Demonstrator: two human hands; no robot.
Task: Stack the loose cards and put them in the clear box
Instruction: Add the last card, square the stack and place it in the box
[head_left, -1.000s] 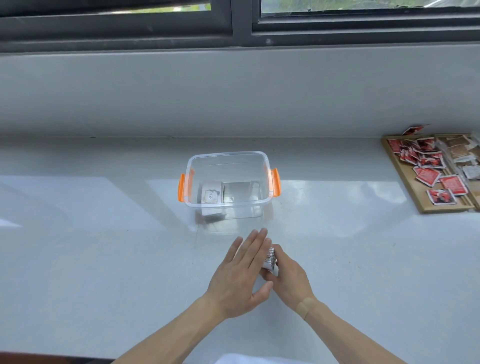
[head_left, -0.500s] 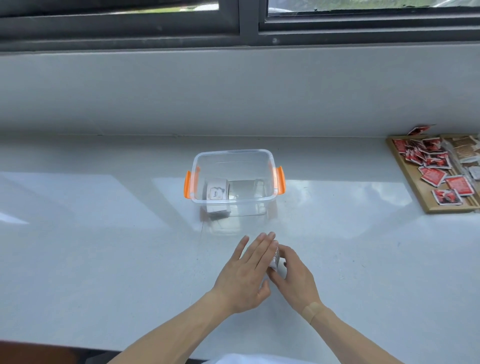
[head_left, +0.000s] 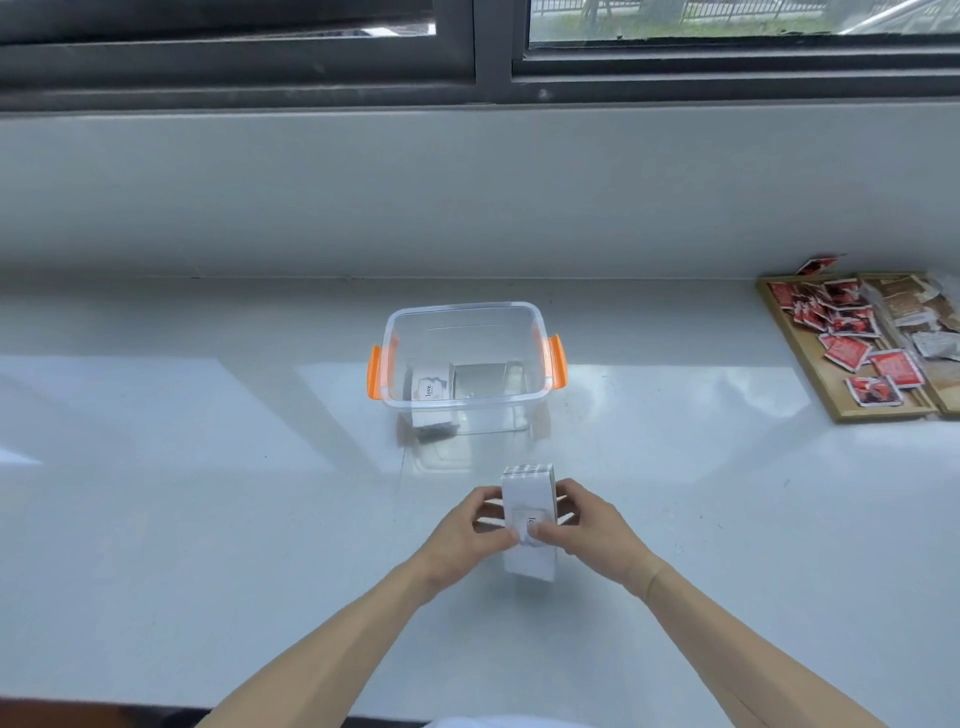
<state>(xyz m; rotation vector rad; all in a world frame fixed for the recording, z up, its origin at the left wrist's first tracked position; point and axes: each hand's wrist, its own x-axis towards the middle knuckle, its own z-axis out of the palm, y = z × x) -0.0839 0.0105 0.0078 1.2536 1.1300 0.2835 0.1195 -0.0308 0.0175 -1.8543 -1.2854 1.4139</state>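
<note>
A: status on the card stack (head_left: 528, 512)?

B: it is being held between both hands just above the tabletop (head_left: 208, 519), near the front edge and just in front of the clear box (head_left: 464, 358); left hand (head_left: 467, 527) is being closed on the stack's left edge; right hand (head_left: 592, 525) is being closed on its right edge; thumbs are being pressed on the top card near the middle.

A: squared up?

B: mostly, by the look of it; the far edges are being shown as one even block; the top card is being seen slightly askew at the near end, so one more tap is probably being called for.

A: anything in the box already?

B: one smaller pile (head_left: 430, 388) is being seen inside, at the left of the floor, with "love" printed on the top card; the right side of the floor is being left free; no lid is being seen.

A: loose cards left on the tabletop?

B: none are being seen around the hands; the red packets (head_left: 852, 343) on the wooden tray (head_left: 831, 400) at the far right are being judged unrelated.

A: so what remains?

B: stacking is being judged nearly done; the transfer is not yet done; the stack is to be lifted over the near rim and lowered beside the pile; risk is being judged as cards fanning out if the grip is loosened during the lift.
</note>
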